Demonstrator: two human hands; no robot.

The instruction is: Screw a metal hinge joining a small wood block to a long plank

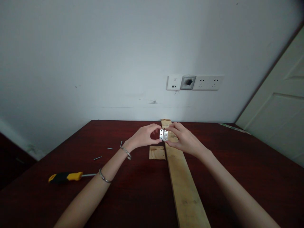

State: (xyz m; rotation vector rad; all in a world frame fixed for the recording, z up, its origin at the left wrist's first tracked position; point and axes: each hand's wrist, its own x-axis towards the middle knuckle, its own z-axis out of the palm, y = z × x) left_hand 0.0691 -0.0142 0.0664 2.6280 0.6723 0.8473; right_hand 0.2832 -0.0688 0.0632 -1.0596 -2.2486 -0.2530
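Observation:
Both hands hold a small silver hinge [163, 135] above the dark red table [133, 190]. My left hand [144, 136] pinches its left leaf, and my right hand [181, 137] pinches its right leaf. The hinge hovers over the far end of a long wooden plank [184, 186] that runs from the near edge toward the wall. A small square wooden block [157, 152] lies flat just left of the plank, below my left hand. Bracelets ring my left wrist and forearm.
A yellow and black screwdriver [68, 176] lies at the left, tip pointing right. Several small screws [109, 148] are scattered left of my left wrist. Wall sockets [194, 82] sit on the white wall behind. A white door [280, 117] stands at the right.

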